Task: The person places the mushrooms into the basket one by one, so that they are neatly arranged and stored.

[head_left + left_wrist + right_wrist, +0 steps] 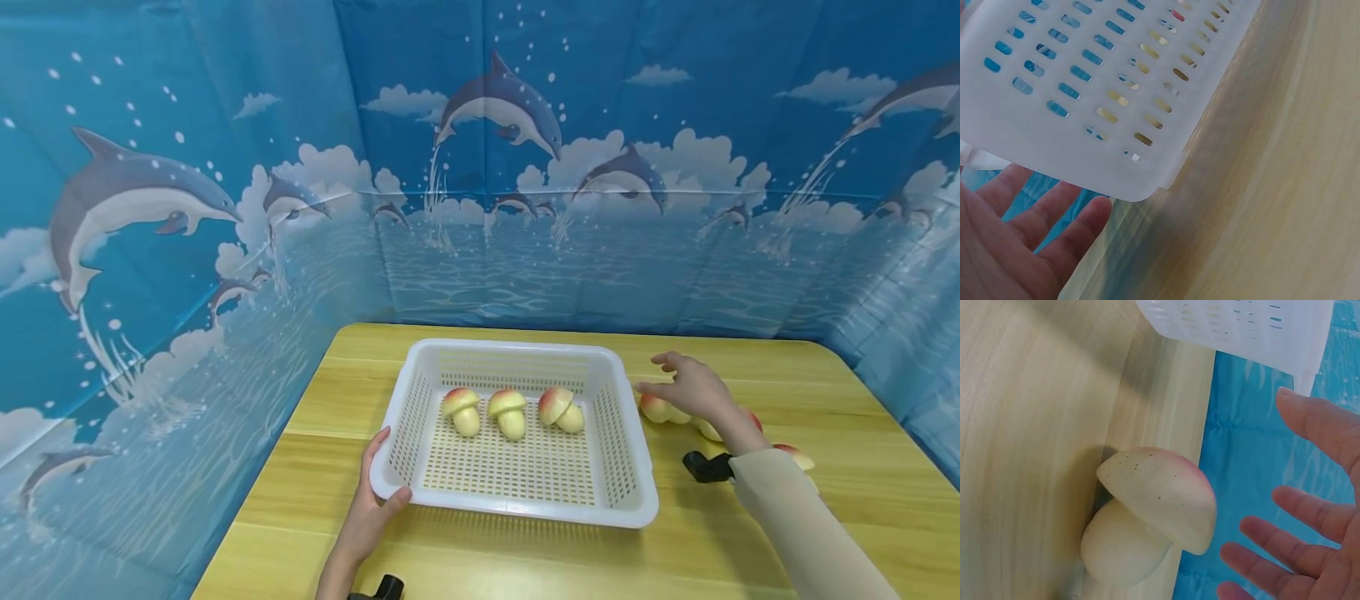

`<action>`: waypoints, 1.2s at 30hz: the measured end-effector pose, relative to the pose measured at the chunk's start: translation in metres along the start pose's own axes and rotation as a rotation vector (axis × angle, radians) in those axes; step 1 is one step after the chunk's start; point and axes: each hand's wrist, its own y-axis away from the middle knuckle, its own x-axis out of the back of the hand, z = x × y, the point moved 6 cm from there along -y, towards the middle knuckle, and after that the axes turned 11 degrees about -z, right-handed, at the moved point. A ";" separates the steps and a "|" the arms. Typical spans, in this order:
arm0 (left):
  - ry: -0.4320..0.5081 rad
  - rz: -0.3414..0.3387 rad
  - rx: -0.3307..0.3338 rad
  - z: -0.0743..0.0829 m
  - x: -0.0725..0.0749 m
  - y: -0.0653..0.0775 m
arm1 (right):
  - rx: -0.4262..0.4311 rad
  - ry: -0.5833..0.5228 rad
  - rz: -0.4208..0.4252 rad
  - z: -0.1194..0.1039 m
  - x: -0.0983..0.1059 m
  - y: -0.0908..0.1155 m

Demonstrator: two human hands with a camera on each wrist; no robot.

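Centrally on a wooden table [750,533]: a white perforated basket [517,500] with three toy mushrooms [510,412] lined up along its far half, pale stems and red-tinged caps, each lying tilted, near one another but apart. Left hand [371,512] at the basket's near left corner, thumb laid over the rim, fingers out of sight beneath in the head view; from the left wrist, fingers [1079,231] straight and relaxed just under the corner, so touching or steadying rather than clamping, nothing enclosed. Right hand [693,387] hovering just right of the basket, palm down, fingers spread and slightly bent, holding nothing. Directly beneath and beside that hand, a loose mushroom [658,408] on the table, close to the basket's right wall but outside it; contact between fingertips and cap impossible to tell from the head view. From the right wrist, same mushroom [1147,519] lying on its side on the wood, spread fingers [1310,512] near it with a clear gap, not closed round anything. Further mushrooms [795,457] partly hidden behind the right wrist and beige sleeve [802,525], exact count unclear. Behind and around the table, a blue dolphin-print backdrop [225,208].
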 end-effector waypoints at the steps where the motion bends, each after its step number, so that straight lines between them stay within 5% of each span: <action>1: -0.001 0.001 0.001 0.000 0.000 0.000 | 0.001 0.001 -0.002 0.000 0.000 0.000; 36: 0.022 -0.011 -0.016 -0.001 -0.001 -0.001 | -0.023 0.031 -0.056 0.022 -0.017 -0.008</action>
